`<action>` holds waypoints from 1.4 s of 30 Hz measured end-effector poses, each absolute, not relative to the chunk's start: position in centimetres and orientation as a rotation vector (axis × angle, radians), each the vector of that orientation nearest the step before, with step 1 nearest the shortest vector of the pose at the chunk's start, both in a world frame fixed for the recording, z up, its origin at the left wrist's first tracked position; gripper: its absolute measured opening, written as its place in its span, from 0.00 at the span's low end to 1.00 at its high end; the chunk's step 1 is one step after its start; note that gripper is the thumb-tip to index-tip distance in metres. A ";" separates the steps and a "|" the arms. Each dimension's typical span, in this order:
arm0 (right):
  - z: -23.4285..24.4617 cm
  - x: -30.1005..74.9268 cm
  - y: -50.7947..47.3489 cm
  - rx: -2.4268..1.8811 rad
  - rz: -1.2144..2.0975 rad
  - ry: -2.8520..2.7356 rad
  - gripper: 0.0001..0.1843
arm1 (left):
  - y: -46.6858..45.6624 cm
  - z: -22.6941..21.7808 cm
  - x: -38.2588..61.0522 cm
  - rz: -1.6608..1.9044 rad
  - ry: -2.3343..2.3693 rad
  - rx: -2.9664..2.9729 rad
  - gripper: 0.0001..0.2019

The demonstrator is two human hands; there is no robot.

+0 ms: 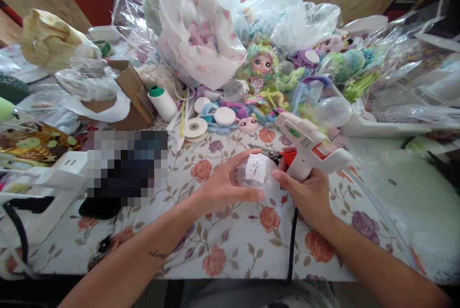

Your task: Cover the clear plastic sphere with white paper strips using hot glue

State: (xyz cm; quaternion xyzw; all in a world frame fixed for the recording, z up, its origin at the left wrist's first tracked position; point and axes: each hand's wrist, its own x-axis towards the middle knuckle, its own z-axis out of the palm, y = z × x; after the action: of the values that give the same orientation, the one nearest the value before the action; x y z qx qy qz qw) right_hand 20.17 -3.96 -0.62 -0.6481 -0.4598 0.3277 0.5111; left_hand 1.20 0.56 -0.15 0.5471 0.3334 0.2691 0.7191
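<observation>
My left hand (224,186) is closed round a clear plastic ball (256,174) with a white piece inside, held just above the floral tablecloth (230,245). My right hand (309,190) grips the handle of a white hot glue gun (309,147); the gun's body points up and to the left, beside the ball. A fingertip of the right hand touches the ball's right side. The gun's black cord (292,245) runs down toward me over the table edge. Red-handled scissors (276,154) lie just behind the ball.
Behind my hands lie ribbon spools (195,127), a white thread cone (162,102), a doll (261,71), another clear ball (332,111) and several plastic bags. A cardboard box (129,92) and a white power strip (53,174) are at the left. White fluffy fabric (413,193) covers the right.
</observation>
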 end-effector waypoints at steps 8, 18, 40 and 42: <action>-1.0 20.1 -3.9 -1.521 0.725 -1.166 0.20 | 0.2 0.3 1.0 0.650 0.817 1.282 0.35; -0.6 20.3 -3.9 -1.655 0.806 -1.090 0.17 | 0.8 -1.2 0.7 0.585 0.709 1.232 0.42; -0.7 20.1 -3.9 -1.560 0.774 -1.113 0.23 | 0.3 0.2 1.0 0.617 0.808 1.329 0.36; -0.9 20.1 -3.8 -1.557 0.762 -1.106 0.23 | 0.2 0.2 1.1 0.634 0.835 1.297 0.37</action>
State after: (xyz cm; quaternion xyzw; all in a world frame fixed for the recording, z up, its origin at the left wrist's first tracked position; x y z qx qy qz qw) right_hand 20.14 -3.83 -0.92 -0.6485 -0.4608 0.3173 0.5162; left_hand 1.09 0.21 0.18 0.5759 0.3706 0.2815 0.6721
